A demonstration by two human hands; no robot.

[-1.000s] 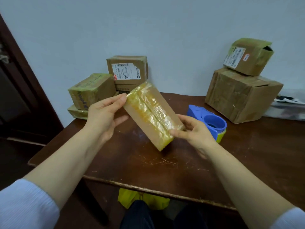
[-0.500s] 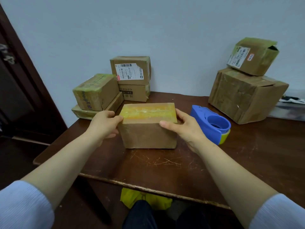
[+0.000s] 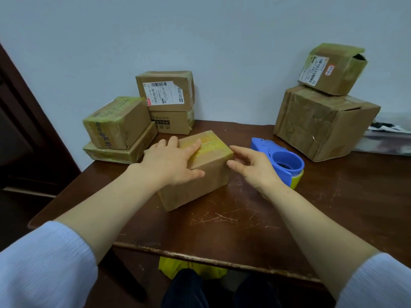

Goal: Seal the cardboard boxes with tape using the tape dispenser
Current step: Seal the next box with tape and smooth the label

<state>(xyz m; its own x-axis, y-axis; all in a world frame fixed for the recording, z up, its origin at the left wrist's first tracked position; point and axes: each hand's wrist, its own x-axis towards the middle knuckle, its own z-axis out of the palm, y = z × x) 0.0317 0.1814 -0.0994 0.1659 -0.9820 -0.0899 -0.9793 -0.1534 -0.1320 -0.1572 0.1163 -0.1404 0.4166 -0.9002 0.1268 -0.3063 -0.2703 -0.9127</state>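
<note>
A small brown cardboard box (image 3: pixel 200 181) with yellowish tape along its top stands on the dark wooden table (image 3: pixel 233 218), turned at an angle. My left hand (image 3: pixel 169 161) lies flat on the box's top, fingers spread and straight. My right hand (image 3: pixel 253 165) hovers at the box's right end, fingers loosely extended, just off the cardboard. The blue tape dispenser (image 3: pixel 280 158) with a yellow-green roll rests on the table just behind my right hand.
Stacked taped boxes (image 3: pixel 117 125) and two labelled boxes (image 3: pixel 166 92) stand at the back left. A large box (image 3: pixel 320 121) with a smaller open-flapped box (image 3: pixel 331 67) on it stands at the back right. A dark door frame is at the left.
The box went from held tilted in the air to standing on the table, then turned at an angle. My left hand moved onto its top; my right hand let go of its end.
</note>
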